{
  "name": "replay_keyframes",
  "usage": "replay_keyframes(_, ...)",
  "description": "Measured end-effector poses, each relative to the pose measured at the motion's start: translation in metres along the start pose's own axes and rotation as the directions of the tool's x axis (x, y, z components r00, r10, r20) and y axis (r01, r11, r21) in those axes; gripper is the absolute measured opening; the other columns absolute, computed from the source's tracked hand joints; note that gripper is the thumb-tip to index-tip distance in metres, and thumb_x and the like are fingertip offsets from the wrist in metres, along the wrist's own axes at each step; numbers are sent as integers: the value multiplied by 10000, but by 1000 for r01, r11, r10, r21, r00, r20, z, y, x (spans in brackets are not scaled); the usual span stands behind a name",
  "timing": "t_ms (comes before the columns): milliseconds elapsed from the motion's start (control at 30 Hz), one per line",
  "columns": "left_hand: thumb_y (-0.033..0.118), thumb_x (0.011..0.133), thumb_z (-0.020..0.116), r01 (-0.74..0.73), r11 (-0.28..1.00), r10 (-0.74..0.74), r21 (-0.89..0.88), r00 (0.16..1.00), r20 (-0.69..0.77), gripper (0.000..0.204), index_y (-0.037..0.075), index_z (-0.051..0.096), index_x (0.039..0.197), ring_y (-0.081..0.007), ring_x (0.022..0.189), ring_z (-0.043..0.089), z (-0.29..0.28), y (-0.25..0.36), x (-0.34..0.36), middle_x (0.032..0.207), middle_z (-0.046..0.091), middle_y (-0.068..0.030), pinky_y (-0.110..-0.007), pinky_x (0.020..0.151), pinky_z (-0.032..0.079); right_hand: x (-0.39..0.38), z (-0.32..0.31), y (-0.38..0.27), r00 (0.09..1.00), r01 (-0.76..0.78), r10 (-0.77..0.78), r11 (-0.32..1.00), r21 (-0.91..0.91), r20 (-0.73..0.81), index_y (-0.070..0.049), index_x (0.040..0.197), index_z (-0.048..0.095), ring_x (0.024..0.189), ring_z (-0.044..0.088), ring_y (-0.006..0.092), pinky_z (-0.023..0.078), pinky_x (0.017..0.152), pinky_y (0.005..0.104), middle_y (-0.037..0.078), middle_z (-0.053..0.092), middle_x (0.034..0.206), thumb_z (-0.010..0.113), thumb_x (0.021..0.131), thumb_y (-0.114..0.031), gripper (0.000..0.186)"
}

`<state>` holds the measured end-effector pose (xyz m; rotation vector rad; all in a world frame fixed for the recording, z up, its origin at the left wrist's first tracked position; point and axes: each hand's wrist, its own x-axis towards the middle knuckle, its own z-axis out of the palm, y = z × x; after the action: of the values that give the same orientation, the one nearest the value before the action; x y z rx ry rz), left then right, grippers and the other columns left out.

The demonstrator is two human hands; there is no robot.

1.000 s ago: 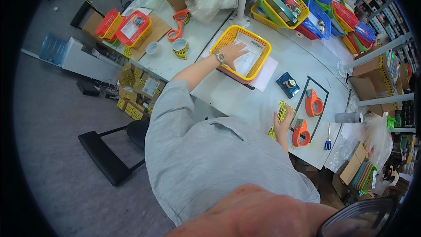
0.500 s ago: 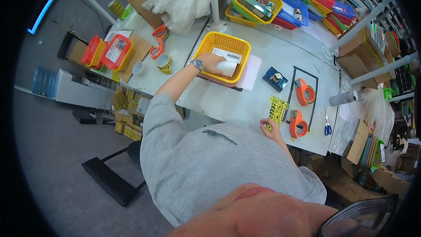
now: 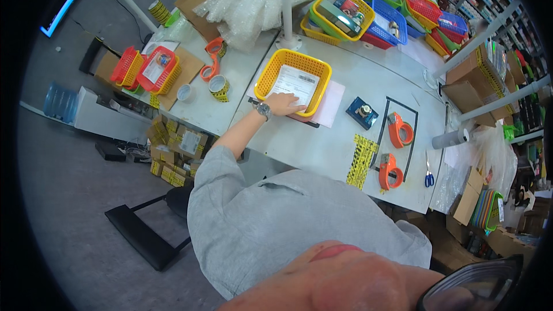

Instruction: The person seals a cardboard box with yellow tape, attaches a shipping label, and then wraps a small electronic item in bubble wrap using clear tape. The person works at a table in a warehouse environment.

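Observation:
My left hand (image 3: 283,103), with a watch on the wrist, lies over the near side of a yellow plastic basket (image 3: 260,82). Its fingers are stretched out, resting on the lower part of a white printed sheet (image 3: 298,83) inside the basket. Under the basket's right side shows a pale pink sheet (image 3: 332,105). My right hand is out of sight; my shirt fills the lower part of the head view. Strips of yellow-and-black tape (image 3: 362,161) lie on the table in front of me. Beyond them is a small dark blue box (image 3: 360,116) with a round metallic item on top.
Two orange tape dispensers (image 3: 397,138) lie by a black rectangular outline at right, near blue-handled scissors (image 3: 429,179) and a grey cylinder (image 3: 451,139). Tape rolls (image 3: 218,84) and red baskets (image 3: 158,69) stand at left. A white post (image 3: 286,8) and bubble wrap (image 3: 253,8) are behind.
My left hand has let go of the curled sheet and moved to the basket's near side; the sheet now lies flatter. My right hand has left the tape strips and gone from view.

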<state>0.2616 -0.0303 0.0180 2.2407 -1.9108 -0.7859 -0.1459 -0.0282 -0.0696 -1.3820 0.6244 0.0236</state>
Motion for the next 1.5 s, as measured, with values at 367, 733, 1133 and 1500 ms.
replay_keyframes(367, 364, 905, 684, -232, 965, 249, 119, 679, -691, 333, 90, 683, 1094, -317, 1044, 655, -140, -42, -2, 1092, 704, -116, -406, 899, 511, -2, -1, -1, 997, -69, 64, 990, -123, -44, -31, 1232, 639, 980, 684, 211, 542, 846, 383, 102, 722, 1035, 610, 980, -334, 395)
replay_keyframes(733, 462, 890, 694, -42, 952, -288, -304, 216, -933, 755, 59, 400, 1456, -295, 1075, 661, -365, -257, 155, 1148, 692, -189, -386, 877, 526, -31, 3, 36, 910, -320, 211, 904, -284, -356, -33, 1237, 636, 968, 686, 216, 543, 842, 383, 110, 723, 1035, 616, 972, -347, 412)
replay_keyframes(1133, 419, 836, 711, 158, 982, 154, 99, -382, -911, 278, 271, 774, 1063, -204, 1135, 580, -412, -175, 166, 1135, 736, 66, -474, 949, 407, -72, 50, 82, 722, -582, 409, 795, -171, -557, -35, 1243, 633, 956, 688, 221, 543, 837, 382, 119, 723, 1035, 623, 963, -361, 430)
replay_keyframes(1500, 244, 808, 794, 222, 735, 652, 640, -492, -578, 117, 167, 749, 884, -180, 739, 667, -331, -27, -12, 843, 719, 13, -287, 603, 498, -29, 13, -29, 917, -364, 248, 841, -400, -313, -48, 1244, 633, 897, 693, 217, 544, 801, 358, 126, 729, 1001, 646, 937, -372, 447)
